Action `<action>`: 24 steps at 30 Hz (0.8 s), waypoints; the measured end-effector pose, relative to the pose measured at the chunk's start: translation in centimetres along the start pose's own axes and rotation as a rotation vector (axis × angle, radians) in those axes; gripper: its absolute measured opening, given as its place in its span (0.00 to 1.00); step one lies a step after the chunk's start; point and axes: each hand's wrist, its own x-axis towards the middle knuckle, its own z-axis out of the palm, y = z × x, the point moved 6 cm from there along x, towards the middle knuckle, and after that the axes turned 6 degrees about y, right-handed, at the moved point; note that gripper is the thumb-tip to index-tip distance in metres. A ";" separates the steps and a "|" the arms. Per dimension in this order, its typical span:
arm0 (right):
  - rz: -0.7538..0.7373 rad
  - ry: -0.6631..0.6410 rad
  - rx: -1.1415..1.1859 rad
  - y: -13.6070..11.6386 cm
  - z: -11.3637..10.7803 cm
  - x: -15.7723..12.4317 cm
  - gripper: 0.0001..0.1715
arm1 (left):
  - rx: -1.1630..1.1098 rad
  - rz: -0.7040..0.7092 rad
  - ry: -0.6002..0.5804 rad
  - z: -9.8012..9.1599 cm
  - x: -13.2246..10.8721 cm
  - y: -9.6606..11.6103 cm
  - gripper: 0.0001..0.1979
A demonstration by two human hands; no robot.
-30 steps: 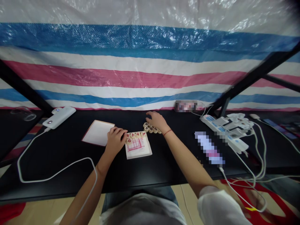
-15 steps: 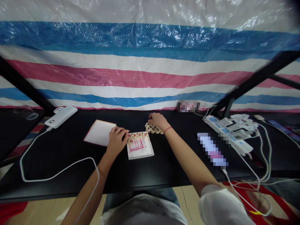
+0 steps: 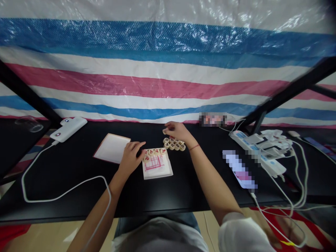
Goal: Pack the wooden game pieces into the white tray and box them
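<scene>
My right hand [image 3: 178, 131] is raised above a cluster of round xiangqi pieces [image 3: 172, 146] with black characters, pinching a pale xiangqi piece [image 3: 165, 132] between thumb and fingertips. Part of the cluster is hidden under that hand. To the left, my left hand [image 3: 132, 154] has its fingers apart, with the thumb at the left edge of a white box [image 3: 160, 173]. Inside the box, several red-lettered xiangqi pieces [image 3: 156, 151] form a row at the back, and one more [image 3: 147, 159] lies in front of them. Pink grid lines mark the box's bottom.
A box lid [image 3: 110, 148] lies left of my left hand. A white power bank [image 3: 69, 128] with a cable stands at the back left. On the right are a phone [image 3: 238, 169] and a power strip [image 3: 262, 154] with plugs and cables. A striped sheet [image 3: 157, 80] hangs behind the black table [image 3: 181, 196].
My right hand has lifted slightly away from the black-lettered pieces, bringing a xiangqi piece up with it. My left index finger has stretched out a little; the box stays in place.
</scene>
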 end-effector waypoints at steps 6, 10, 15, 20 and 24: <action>-0.086 -0.125 0.637 -3.2 4.0 -6.9 0.23 | -0.177 0.069 -0.098 0.8 -0.4 2.9 0.22; -0.076 -0.046 0.707 -3.1 5.4 -8.5 0.21 | -0.193 0.069 -0.082 1.0 -0.9 3.5 0.16; -0.082 0.137 0.800 -1.4 4.4 -8.1 0.18 | -0.230 0.020 0.031 -0.2 -0.6 2.9 0.06; -0.063 0.353 0.829 0.5 2.6 -8.0 0.18 | -0.193 0.103 -0.064 -0.2 -0.6 3.4 0.01; -0.055 0.321 0.817 0.6 3.0 -8.1 0.18 | 0.021 0.205 -0.191 0.7 -1.3 3.9 0.01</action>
